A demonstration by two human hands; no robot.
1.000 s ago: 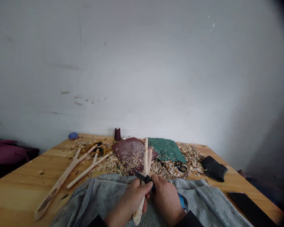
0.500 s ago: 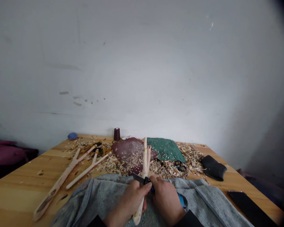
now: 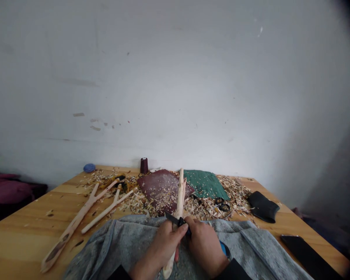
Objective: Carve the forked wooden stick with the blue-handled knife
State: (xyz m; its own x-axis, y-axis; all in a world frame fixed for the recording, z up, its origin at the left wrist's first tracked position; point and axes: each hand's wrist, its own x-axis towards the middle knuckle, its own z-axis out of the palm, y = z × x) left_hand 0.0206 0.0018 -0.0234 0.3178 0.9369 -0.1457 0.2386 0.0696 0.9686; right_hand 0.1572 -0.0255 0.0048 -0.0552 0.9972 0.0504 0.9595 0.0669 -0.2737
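My left hand (image 3: 165,245) is wrapped round the lower shaft of a pale peeled forked stick (image 3: 180,194), which rises upright over the grey cloth (image 3: 111,245). My right hand (image 3: 204,245) grips a dark-handled knife (image 3: 176,220) whose blade lies across the stick just above my left thumb. The thumb presses near the blade's back. The stick's bottom end (image 3: 167,270) pokes out below my left hand.
Two other carved forked sticks (image 3: 84,212) lie on the wooden table (image 3: 23,233) at left. Wood shavings (image 3: 236,196) cover the back, with a maroon mat (image 3: 160,186), green mat (image 3: 205,183), thread spool (image 3: 144,165), black pouch (image 3: 263,207) and phone (image 3: 306,256) at right.
The stick has turned in my left hand, so its two prongs now nearly overlap. The knife stays across the shaft; both hands shifted only slightly.
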